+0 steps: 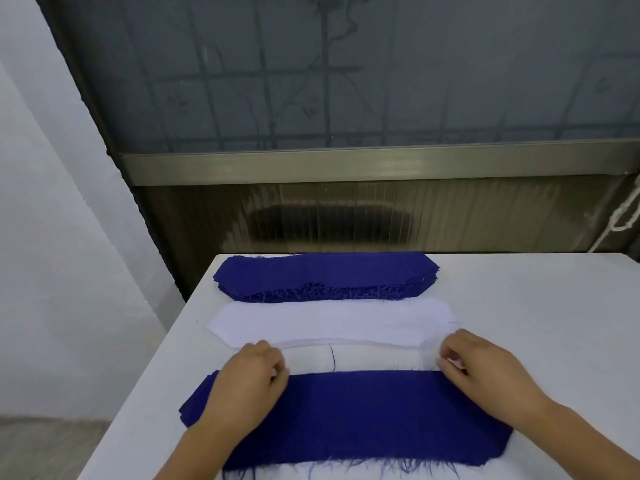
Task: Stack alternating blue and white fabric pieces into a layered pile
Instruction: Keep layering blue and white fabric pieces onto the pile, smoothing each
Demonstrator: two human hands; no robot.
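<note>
On table (519,306): both hands (367,375) pinch white piece (363,358) over blue piece (363,410).

A plain white desk (540,306) carries three lots of fabric. A frayed stack of dark blue fabric pieces (325,276) lies at its far edge, a pile of white fabric pieces (329,322) just in front of it, and a large blue frayed fabric piece (363,414) nearest the viewer.
</note>
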